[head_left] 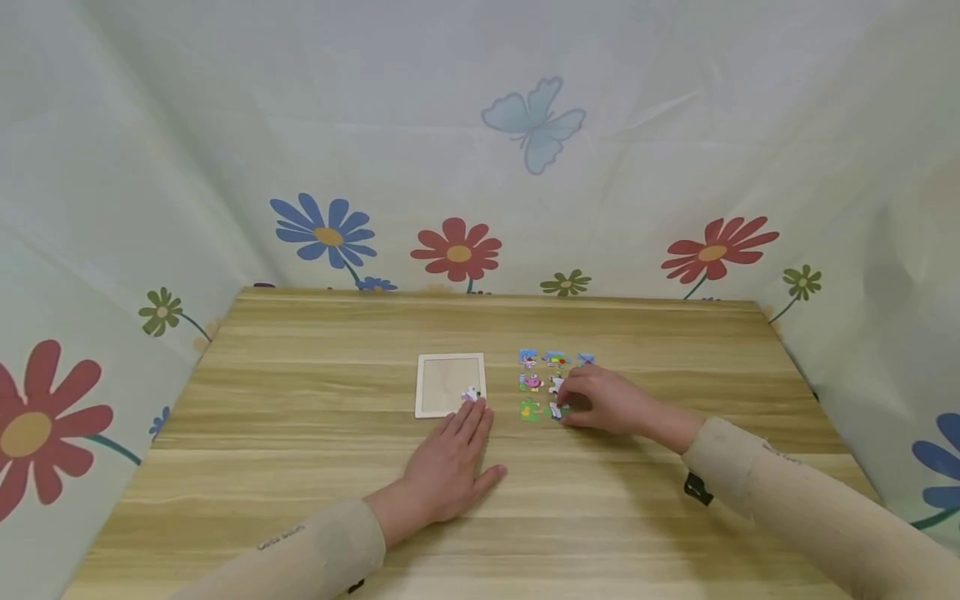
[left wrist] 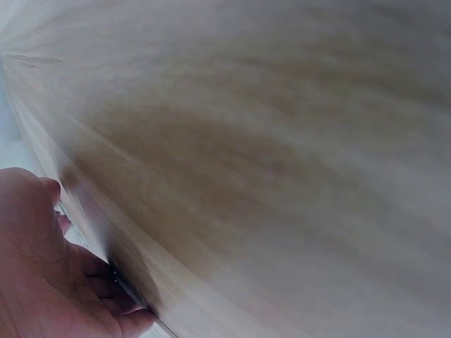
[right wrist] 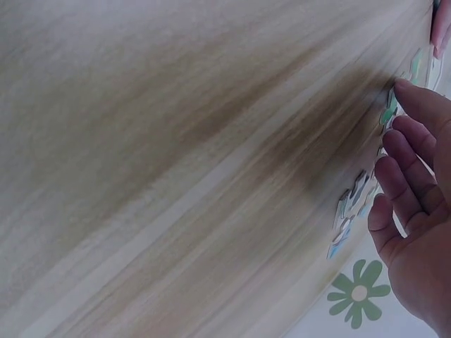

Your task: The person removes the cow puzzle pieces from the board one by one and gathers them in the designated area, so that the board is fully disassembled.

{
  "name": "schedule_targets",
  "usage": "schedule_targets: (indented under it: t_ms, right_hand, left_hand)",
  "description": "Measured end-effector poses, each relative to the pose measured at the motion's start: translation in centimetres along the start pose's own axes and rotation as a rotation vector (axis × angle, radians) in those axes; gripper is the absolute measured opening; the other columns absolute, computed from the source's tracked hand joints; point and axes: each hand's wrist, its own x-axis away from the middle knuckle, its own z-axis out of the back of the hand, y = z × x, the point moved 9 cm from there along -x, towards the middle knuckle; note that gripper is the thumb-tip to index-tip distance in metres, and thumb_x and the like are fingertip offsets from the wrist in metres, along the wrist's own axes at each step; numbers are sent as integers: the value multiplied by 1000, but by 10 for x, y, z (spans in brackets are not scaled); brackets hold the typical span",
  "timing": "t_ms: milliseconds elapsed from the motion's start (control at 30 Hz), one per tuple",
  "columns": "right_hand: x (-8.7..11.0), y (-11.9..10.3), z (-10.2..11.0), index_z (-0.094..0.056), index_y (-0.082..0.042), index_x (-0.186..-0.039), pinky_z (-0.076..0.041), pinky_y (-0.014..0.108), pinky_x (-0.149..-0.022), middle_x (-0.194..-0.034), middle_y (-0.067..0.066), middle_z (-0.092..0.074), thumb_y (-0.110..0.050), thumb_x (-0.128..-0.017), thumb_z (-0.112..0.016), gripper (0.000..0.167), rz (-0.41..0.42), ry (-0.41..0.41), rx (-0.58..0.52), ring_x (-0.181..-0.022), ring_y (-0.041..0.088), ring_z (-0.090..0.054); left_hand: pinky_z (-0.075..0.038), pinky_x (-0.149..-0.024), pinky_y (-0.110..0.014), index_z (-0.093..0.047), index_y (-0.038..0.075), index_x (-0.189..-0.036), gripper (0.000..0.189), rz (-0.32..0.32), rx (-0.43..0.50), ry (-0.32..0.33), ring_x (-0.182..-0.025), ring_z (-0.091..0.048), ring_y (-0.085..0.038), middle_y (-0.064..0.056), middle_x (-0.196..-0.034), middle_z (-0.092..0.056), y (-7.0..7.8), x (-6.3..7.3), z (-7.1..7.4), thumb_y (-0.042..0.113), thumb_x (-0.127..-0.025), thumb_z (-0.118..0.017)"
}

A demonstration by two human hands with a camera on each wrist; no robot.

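Observation:
A shallow wooden puzzle tray (head_left: 450,357) with a pale rim lies on the table. In its lower right corner sits a white-and-purple jigsaw piece (head_left: 470,393). My left hand (head_left: 453,462) lies with straight fingers over the tray's near edge, fingertips by that piece. Right of the tray, several colourful jigsaw pieces (head_left: 531,382) are laid out in rows. Over their right part reaches my right hand (head_left: 603,400), thumb and fingers apart and bent, its thumb by a lower piece (head_left: 556,411). In the right wrist view, loose pieces (right wrist: 352,197) lie under the bent fingers.
The wooden table (head_left: 315,367) has a straight back edge. A flower-printed cloth (head_left: 390,142) hangs behind it and along both sides. One blue piece (head_left: 586,358) lies in the far row, just beyond my right hand.

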Motion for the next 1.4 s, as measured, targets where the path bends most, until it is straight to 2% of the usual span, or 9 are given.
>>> schedule_targets:
  t_ms: [400, 633, 833, 1067, 1200, 1400]
  right_hand:
    - [0, -2, 4, -78, -14, -102, -57, 41, -92, -103, -5, -72, -23, -91, -88, 18, 10, 8, 1, -99, 15, -65]
    - [-5, -2, 21, -78, -8, -102, -58, 38, -81, -97, 2, -72, -14, -89, -87, 17, 28, 69, -36, -92, 21, -66]
    - [-13, 0, 29, -79, -8, -105, -59, 38, -82, -99, 5, -72, -16, -91, -87, 19, -7, 51, -50, -92, 24, -69]
    - [-30, -11, 30, -79, -9, -107, -59, 40, -85, -103, 5, -73, -16, -94, -83, 16, -3, 24, -71, -96, 26, -69]
    - [-46, -24, 26, -79, -9, -106, -58, 38, -84, -101, 4, -72, -19, -95, -83, 15, 34, 12, -65, -94, 25, -68]
    - [-71, -41, 12, -79, -8, -110, -57, 40, -90, -104, 5, -74, -23, -96, -83, 21, 75, -23, -47, -97, 23, -66]
  left_hand:
    - [-31, -129, -48, -33, -4, -165, 81, -2, -14, -12, -161, -27, -37, -23, -173, -29, -2, 0, -3, 57, -112, -41]
    - [-31, -129, -47, -35, -2, -165, 79, 2, 18, -44, -161, -28, -36, -21, -173, -29, -5, -2, 1, 57, -112, -40]
    - [-30, -129, -47, -36, -1, -165, 78, 7, 40, -62, -161, -28, -35, -20, -174, -29, -6, -1, 5, 56, -112, -39]
    - [-30, -129, -47, -36, 0, -165, 77, 6, 58, -47, -162, -26, -34, -19, -174, -29, -8, 2, 13, 56, -112, -41]
    - [-28, -130, -49, -35, -1, -165, 78, 28, 94, -50, -162, -25, -34, -18, -174, -29, -17, 7, 19, 55, -112, -44]
    - [-27, -130, -51, -34, 0, -166, 79, 68, 84, -53, -162, -26, -36, -17, -174, -29, -43, 19, 21, 56, -111, -45]
